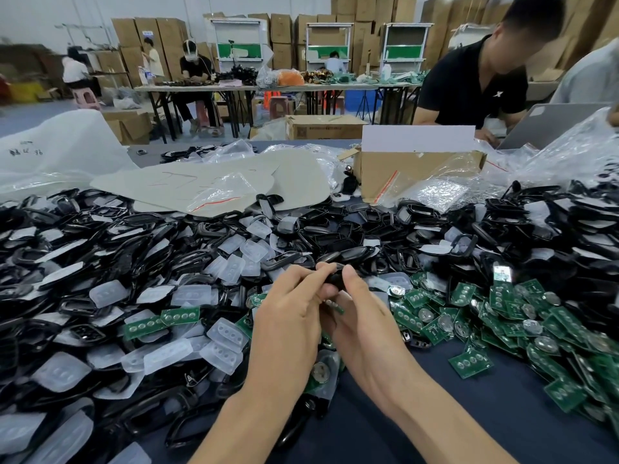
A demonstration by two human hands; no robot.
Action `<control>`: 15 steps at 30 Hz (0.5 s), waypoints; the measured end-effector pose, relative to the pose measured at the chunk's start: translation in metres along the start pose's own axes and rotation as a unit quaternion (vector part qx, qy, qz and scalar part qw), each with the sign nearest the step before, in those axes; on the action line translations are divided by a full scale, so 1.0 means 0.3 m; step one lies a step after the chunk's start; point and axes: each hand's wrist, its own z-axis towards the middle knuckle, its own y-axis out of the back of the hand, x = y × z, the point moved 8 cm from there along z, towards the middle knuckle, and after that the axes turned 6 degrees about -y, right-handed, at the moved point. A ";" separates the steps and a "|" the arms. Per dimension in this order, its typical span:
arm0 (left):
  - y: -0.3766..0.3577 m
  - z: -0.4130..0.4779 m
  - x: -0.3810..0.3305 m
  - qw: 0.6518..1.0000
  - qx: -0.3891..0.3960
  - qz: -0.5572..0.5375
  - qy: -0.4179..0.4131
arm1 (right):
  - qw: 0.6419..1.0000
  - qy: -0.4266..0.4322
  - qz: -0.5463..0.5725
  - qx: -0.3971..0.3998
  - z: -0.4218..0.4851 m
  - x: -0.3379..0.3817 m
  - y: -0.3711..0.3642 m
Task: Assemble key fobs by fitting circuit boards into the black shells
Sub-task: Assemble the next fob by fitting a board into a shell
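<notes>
From my remote seat I take the cardboard box (418, 172) as my mark. Well in front of it, close to me, both hands meet over the surface (469, 413). The left hand (288, 316) has its grip clamped on a black shell (335, 279), fingertips curled over its top. The right hand (365, 323) pinches the same shell from the other side, thumb up on its rim. Just under the shell a sliver of green circuit board (336, 308) shows between the fingers; I cannot tell which hand holds it. Open room is scarce. The one bare patch of dark blue cloth lies in front of the box, under and to the right of my right forearm. The heap of black shells (100, 236) spreads in front of the box and far to its left, mixed with clear button pads (227, 336). The loose green circuit boards (502, 313) crowd the ground in front of the box to the right, right up against the bare patch. A grey card sheet (234, 182) lies just left of the box, resting on the shells. Crumpled plastic bags (569, 152) pile to the right of the box. The far edge of the surface runs behind the box, and the near edge is out of my view. Behind the box a person in a black shirt (469, 88) sits by a laptop (552, 125). Farther back stand long tables (268, 87) with seated workers, and stacked cartons (150, 31) along the wall.
</notes>
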 end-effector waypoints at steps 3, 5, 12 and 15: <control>0.003 0.002 -0.012 1.000 -0.005 0.006 -0.003 | 1.000 0.017 0.011 -0.008 -0.003 0.013 0.006; 0.002 0.003 -0.019 1.000 -0.006 0.009 -0.001 | 1.000 0.021 0.014 -0.015 -0.004 0.012 0.011; -0.008 -0.006 -0.069 1.000 0.005 0.006 0.000 | 0.998 0.044 0.023 -0.047 -0.044 0.038 0.016; -0.031 0.015 -0.151 0.999 -0.005 -0.033 -0.004 | 0.995 0.071 0.020 -0.070 -0.110 0.100 0.023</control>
